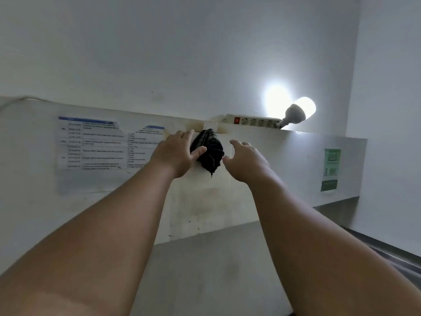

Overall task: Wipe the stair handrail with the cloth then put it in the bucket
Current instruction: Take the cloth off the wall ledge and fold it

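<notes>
A dark striped cloth point(210, 151) hangs bunched against a white panel point(262, 179) just below the panel's top ledge. My left hand point(176, 153) is at the cloth's left side, thumb pressed over the fabric and fingers stretched up along the panel, pinching its edge. My right hand point(245, 160) hovers just right of the cloth with fingers spread and nothing in it, its thumb a little short of the fabric. No bucket is in view, and I cannot make out a handrail for certain.
A white power strip point(255, 122) lies on the ledge, with a lit bulb lamp point(293, 115) plugged into its right end. Printed sheets point(91, 144) and a green sticker point(332, 165) are on the panel. A grey surface point(205, 258) lies below, a dark metal strip point(387, 254) at lower right.
</notes>
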